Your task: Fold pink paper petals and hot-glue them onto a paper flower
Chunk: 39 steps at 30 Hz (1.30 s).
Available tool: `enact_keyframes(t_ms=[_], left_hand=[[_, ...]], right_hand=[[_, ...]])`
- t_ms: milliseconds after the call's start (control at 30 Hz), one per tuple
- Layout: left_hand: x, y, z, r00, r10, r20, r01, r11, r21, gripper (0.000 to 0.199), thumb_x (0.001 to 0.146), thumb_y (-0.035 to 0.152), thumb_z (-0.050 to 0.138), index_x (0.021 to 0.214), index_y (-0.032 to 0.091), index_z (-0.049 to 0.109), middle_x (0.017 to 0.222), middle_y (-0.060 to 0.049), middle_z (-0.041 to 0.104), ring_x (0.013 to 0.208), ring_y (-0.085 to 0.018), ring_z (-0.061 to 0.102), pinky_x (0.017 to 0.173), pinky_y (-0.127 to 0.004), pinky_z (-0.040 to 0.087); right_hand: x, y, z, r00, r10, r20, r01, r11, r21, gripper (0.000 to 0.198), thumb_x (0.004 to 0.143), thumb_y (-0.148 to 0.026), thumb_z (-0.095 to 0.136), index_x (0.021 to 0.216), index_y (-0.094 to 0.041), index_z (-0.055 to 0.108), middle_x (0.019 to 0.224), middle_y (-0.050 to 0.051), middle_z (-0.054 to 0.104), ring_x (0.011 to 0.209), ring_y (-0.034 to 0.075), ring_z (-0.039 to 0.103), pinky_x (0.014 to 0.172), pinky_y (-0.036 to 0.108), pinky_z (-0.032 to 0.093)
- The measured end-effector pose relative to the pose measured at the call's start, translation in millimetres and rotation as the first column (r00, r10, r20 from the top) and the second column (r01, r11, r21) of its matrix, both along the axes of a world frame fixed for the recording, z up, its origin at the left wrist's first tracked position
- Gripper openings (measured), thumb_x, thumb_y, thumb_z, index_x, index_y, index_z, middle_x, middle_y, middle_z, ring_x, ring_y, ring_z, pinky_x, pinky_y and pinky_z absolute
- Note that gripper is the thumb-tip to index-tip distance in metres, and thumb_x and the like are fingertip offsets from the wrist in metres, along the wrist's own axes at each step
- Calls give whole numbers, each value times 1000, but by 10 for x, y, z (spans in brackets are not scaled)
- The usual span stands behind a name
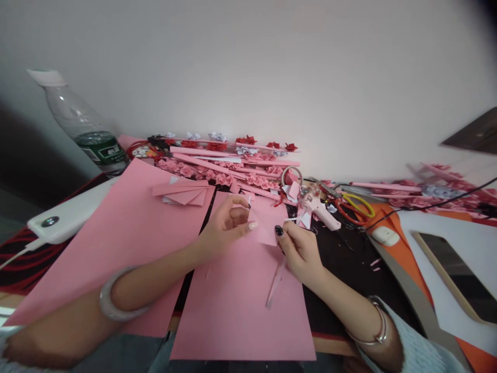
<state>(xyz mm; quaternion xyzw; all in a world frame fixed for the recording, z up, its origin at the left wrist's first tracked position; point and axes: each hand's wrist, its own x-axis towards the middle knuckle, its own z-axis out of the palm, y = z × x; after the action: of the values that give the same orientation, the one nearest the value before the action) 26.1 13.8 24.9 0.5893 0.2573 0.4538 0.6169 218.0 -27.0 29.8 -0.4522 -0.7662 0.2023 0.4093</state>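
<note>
A small piece of pink paper [266, 228] spans the gap between my hands, above a large pink sheet [248, 321]. My left hand [229, 223] has its thumb and curved fingers at the paper's left edge. On the right side, my right hand [301, 248] pinches the paper's corner between thumb and bent fingers. Below that hand a translucent strip or stick [275, 287] slants down over the large sheet; whether the hand grips it is hidden. Behind the right hand lies a pale pink glue gun [322, 211].
Folded pink papers [186, 191] lie on another pink sheet [128, 233]. Paper flowers [223, 178] and rolled pink tubes line the wall. Scissors [349, 210], a tape roll [291, 176], an earbud case [385, 236] and a phone [454, 269] are rightward. A bottle [85, 124] and power bank [70, 212] stand left.
</note>
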Motion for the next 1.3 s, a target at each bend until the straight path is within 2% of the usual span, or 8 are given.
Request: enact_keyframes(t_ms=[100, 200, 433, 567, 767, 933, 1200, 1300], left_hand=[[7, -17, 20, 989, -20, -146, 18, 1000, -16, 20, 81, 32, 60, 84, 16, 49, 73, 1, 56, 70, -11, 57, 67, -25, 50], [18, -39, 26, 959, 11, -283, -14, 1000, -11, 27, 79, 37, 60, 68, 14, 50, 66, 1, 54, 65, -11, 56, 64, -27, 54], [-5, -48, 10, 893, 83, -443, -85, 996, 15, 26, 75, 30, 63, 59, 14, 49, 53, 6, 43, 53, -8, 52, 52, -23, 54], [-20, -20, -15, 908, 62, -415, -58, 998, 23, 31, 76, 33, 62, 57, 14, 47, 54, 5, 47, 52, -8, 54, 50, -21, 51], [3, -17, -20, 930, -146, -338, 137, 989, -50, 21, 83, 29, 54, 69, 13, 55, 63, 0, 60, 52, -9, 57, 52, -22, 50], [-13, -51, 23, 873, -83, -481, 98, 995, 7, 25, 83, 29, 53, 63, 15, 50, 48, 4, 52, 40, -7, 49, 43, -18, 39], [-35, -50, 11, 900, -151, -409, 151, 988, -32, 31, 86, 34, 49, 61, 15, 47, 49, 6, 47, 42, -6, 45, 43, -18, 35], [-35, -45, -8, 907, -135, -400, 121, 991, -60, 34, 88, 35, 46, 60, 16, 47, 46, 6, 46, 39, -5, 42, 41, -17, 31]], right_hand=[[-4, 25, -16, 1000, -8, 16, 8, 1000, -5, 24, 90, -22, 42, 65, -20, 40, 57, -4, 37, 50, 10, 36, 50, 23, 28], [-14, 45, -30, 1000, -13, 9, 14, 999, -33, 23, 87, -24, 48, 65, -20, 40, 56, -5, 36, 49, 9, 35, 49, 22, 28], [-34, 43, -53, 999, -40, 13, 41, 995, -96, 26, 83, -26, 52, 59, -19, 44, 49, -5, 41, 45, 8, 37, 45, 21, 29], [-36, 39, -49, 998, -57, -21, 54, 988, -142, 31, 85, -29, 49, 57, -20, 42, 47, -5, 43, 44, 8, 38, 44, 21, 30], [-23, 65, -34, 986, -91, -139, 56, 970, -237, 36, 90, -37, 45, 58, -20, 40, 46, -5, 43, 42, 8, 37, 43, 21, 29], [-15, 83, -45, 980, -85, -179, 27, 952, -304, 40, 90, -40, 44, 56, -20, 38, 45, -5, 43, 41, 8, 38, 42, 20, 28], [-16, 109, -69, 991, -89, -96, 60, 962, -265, 36, 90, -35, 43, 58, -21, 34, 48, -6, 35, 45, 9, 33, 44, 22, 27], [-16, 112, -52, 988, -153, -8, 149, 972, -182, 24, 85, -28, 51, 66, -20, 38, 53, -7, 36, 48, 9, 34, 47, 22, 27]])
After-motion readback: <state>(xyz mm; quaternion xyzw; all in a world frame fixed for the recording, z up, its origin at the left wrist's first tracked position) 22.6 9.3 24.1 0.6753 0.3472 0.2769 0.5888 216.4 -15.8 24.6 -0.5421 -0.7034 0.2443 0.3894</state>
